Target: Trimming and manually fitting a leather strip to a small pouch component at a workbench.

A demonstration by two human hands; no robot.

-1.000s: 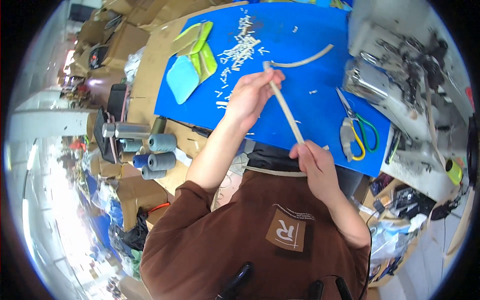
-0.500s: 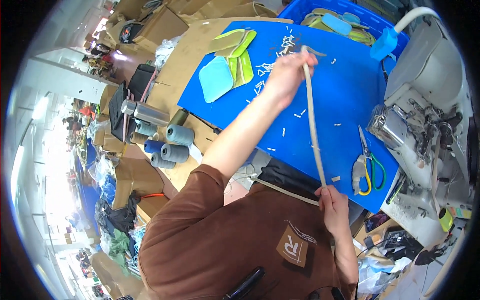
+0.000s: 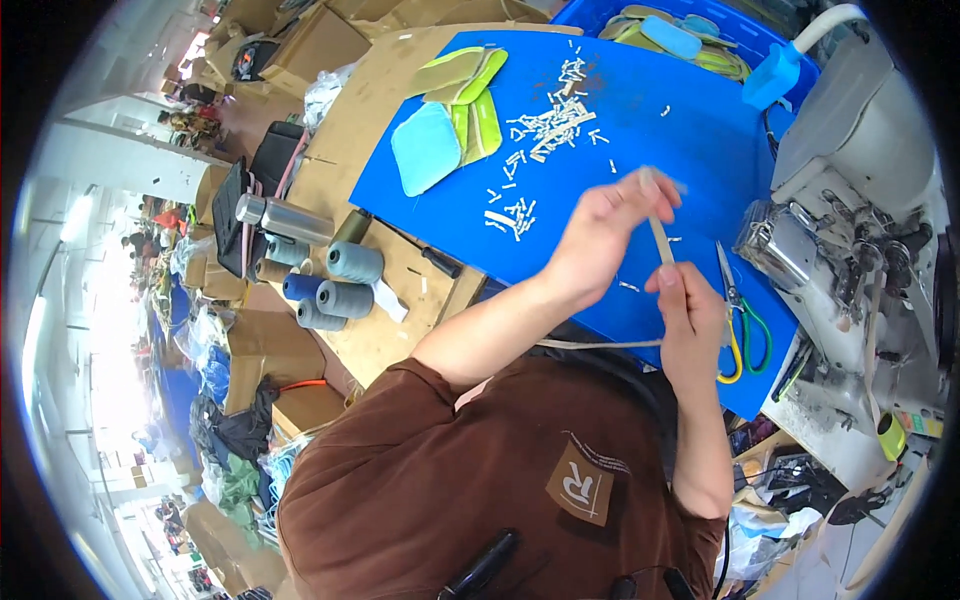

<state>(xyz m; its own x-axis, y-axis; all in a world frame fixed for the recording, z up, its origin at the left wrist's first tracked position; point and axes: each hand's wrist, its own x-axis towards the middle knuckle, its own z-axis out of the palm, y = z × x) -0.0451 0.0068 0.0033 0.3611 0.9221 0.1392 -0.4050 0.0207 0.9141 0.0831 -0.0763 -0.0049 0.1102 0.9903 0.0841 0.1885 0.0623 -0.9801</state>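
A narrow beige fabric strip [image 3: 661, 243] runs between my two hands over the blue mat. My left hand [image 3: 612, 232] is closed on its upper end, the fingertips slightly blurred. Just below, my right hand [image 3: 692, 318] pinches the strip between thumb and fingers. From there the rest of the strip trails left along the mat's near edge, in front of my brown shirt. Scissors [image 3: 735, 310] with one yellow and one green handle lie right beside my right hand. Several short whitish strip pieces [image 3: 560, 125] are heaped on the mat beyond my left hand.
Blue, green and tan fabric pieces [image 3: 432, 150] lie at the mat's far left. Thread spools [image 3: 352, 262] and a steel flask [image 3: 290, 220] stand on the wooden table to the left. A sewing machine [image 3: 840, 150] borders the right side. Behind is a blue crate [image 3: 735, 45] of similar pieces.
My left hand has come down and nearer with the strip's end, while my right hand has moved up. The length of strip between them is now much shorter.
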